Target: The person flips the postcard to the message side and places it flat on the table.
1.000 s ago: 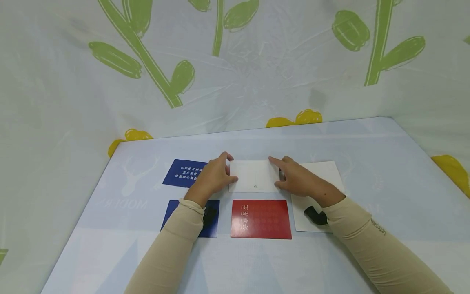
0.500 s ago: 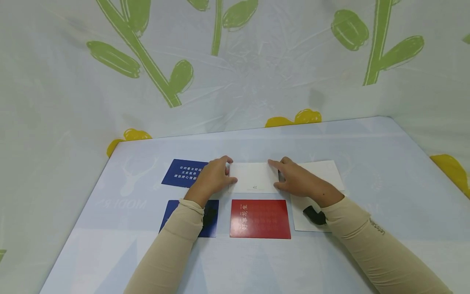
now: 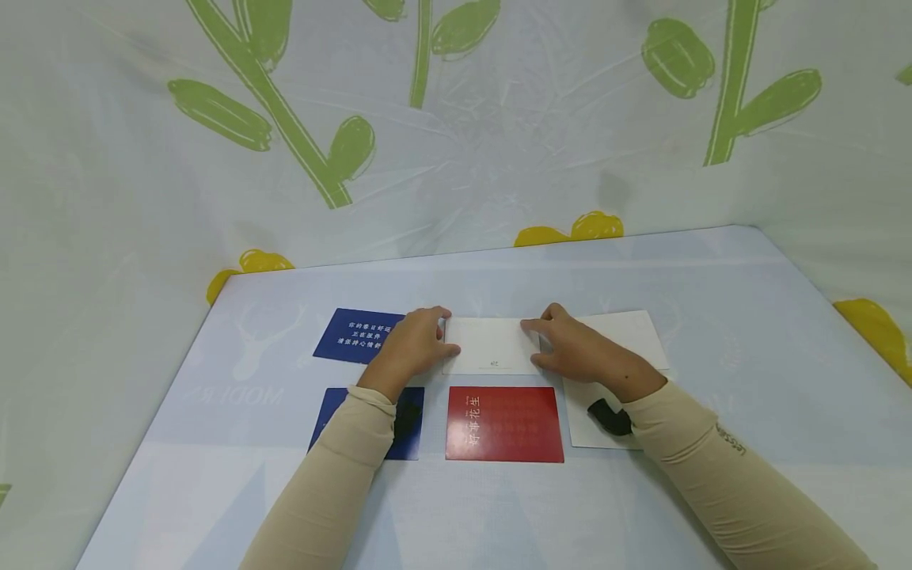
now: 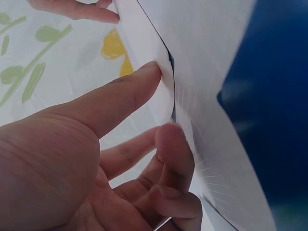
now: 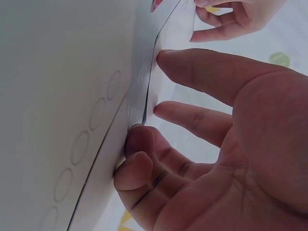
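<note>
In the head view a white postcard point(image 3: 492, 346) with a small print near its lower edge lies between both hands, in the middle of the upper row of cards. My left hand point(image 3: 412, 345) holds its left end, thumb at the near corner and index finger at the far corner. The right hand point(image 3: 579, 347) grips the opposite end the same way. Up close in the left wrist view, the thumb point(image 4: 130, 91) presses on the card's face while other fingers curl by its edge. Likewise, the right wrist view has curled fingers point(image 5: 137, 159) beside the edge.
A blue card point(image 3: 356, 332) with white writing lies to the left, a second blue card point(image 3: 406, 450) nearer, partly under the left forearm. A red card point(image 3: 504, 424) sits just in front. On the right are two white cards point(image 3: 634, 332), partly covered by the right arm.
The far edge of the white postcard has come slightly down and nearer, and the right index finger has bent with it. The other cards stay put.
</note>
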A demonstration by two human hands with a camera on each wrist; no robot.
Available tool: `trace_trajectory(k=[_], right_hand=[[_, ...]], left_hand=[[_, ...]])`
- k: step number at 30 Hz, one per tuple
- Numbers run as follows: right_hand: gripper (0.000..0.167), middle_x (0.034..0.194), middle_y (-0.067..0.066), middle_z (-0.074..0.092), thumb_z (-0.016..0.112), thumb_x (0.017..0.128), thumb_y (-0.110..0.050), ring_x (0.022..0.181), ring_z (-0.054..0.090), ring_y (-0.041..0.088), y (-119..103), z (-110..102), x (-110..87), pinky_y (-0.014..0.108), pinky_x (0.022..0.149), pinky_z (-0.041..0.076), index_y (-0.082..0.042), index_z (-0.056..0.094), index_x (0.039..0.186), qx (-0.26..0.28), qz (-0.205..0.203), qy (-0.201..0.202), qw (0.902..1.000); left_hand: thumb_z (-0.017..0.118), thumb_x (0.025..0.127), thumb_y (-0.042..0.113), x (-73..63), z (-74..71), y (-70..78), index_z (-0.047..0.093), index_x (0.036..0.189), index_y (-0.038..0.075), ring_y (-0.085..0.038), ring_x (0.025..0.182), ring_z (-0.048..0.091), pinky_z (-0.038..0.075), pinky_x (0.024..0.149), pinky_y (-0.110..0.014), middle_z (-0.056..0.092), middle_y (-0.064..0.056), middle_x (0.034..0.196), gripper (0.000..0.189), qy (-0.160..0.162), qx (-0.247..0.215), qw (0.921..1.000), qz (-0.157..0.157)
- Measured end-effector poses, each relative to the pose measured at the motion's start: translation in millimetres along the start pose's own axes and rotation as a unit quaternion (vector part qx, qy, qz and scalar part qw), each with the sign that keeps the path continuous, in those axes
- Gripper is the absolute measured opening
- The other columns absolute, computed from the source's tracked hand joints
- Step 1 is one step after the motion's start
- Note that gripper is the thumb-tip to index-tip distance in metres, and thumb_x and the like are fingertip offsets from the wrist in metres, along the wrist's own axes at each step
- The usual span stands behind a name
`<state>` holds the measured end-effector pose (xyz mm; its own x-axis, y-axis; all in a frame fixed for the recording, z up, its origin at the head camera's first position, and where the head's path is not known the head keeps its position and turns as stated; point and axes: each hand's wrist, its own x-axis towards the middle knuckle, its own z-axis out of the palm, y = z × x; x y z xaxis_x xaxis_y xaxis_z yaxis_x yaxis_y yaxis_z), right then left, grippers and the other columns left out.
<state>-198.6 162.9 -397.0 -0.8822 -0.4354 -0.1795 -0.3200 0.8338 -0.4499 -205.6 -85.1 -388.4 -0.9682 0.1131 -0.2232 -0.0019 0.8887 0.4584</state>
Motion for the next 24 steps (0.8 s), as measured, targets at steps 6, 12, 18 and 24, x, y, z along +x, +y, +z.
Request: trace_trajectory(k=[6,12,18,24], right_hand=[[0.061,0.127,0.024,0.05,0.074,0.089,-0.014,0.098,0.058,0.026,-0.6,-0.4,-0.3,0.028,0.075,0.055,-0.004,0.051,0.145,-0.002,0.0,0.001,1.0],[0.06,0.127,0.024,0.05,0.074,0.089,-0.014,0.097,0.059,0.026,-1.1,-0.9,-1.0,0.028,0.075,0.056,-0.003,0.052,0.144,-0.006,-0.004,0.002,1.0],[0.06,0.128,0.024,0.05,0.074,0.09,-0.014,0.098,0.059,0.027,-1.8,-1.3,-1.6,0.029,0.076,0.057,-0.003,0.052,0.144,-0.011,-0.008,0.003,0.9999],[0.059,0.129,0.024,0.05,0.072,0.091,-0.013,0.095,0.06,0.025,-3.6,0.3,-3.5,0.028,0.075,0.057,-0.002,0.051,0.145,-0.018,-0.012,0.0,0.9998]], left_hand=[[0.078,0.087,0.027,-1.6,0.5,-0.2,0.051,0.146,0.014,-0.024,0.095,0.062,0.056,0.08,-0.035,0.066,-0.011,0.113,0.066,-0.002,0.007,1.0,-0.003],[0.077,0.088,0.027,-3.5,0.8,-0.1,0.051,0.147,0.015,-0.025,0.097,0.063,0.057,0.084,-0.037,0.067,-0.011,0.116,0.065,-0.004,0.006,0.9999,-0.008],[0.077,0.088,0.027,-3.3,0.4,-0.3,0.051,0.147,0.016,-0.026,0.097,0.063,0.057,0.084,-0.038,0.067,-0.011,0.117,0.065,-0.005,0.005,0.9999,-0.01],[0.078,0.087,0.027,-4.4,1.6,-0.8,0.052,0.147,0.017,-0.025,0.094,0.063,0.057,0.081,-0.036,0.067,-0.01,0.111,0.066,-0.007,-0.001,0.9998,-0.018]])
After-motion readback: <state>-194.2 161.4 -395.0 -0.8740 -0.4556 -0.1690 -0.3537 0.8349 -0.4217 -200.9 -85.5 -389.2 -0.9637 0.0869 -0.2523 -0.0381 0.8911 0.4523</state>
